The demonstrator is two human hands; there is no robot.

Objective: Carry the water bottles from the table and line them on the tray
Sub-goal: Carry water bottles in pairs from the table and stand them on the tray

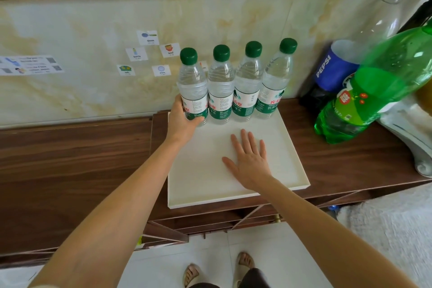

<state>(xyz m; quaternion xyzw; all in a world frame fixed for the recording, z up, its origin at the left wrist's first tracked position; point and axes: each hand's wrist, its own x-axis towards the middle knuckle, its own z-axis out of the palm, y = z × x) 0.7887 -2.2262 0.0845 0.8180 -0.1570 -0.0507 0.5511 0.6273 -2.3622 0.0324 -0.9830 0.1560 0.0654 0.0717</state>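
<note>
Several clear water bottles with green caps stand upright in a row along the far edge of the white tray. My left hand grips the lower part of the leftmost bottle, which stands on the tray's far left corner. Beside it stand the second bottle, the third bottle and the rightmost bottle, all touching or nearly so. My right hand lies flat on the tray's bare middle, fingers straight and spread, holding nothing.
The tray sits on a dark wooden cabinet top against a marbled wall with small picture labels. A large Pepsi bottle and a green soda bottle stand right of the tray. My sandalled feet show on the tiled floor.
</note>
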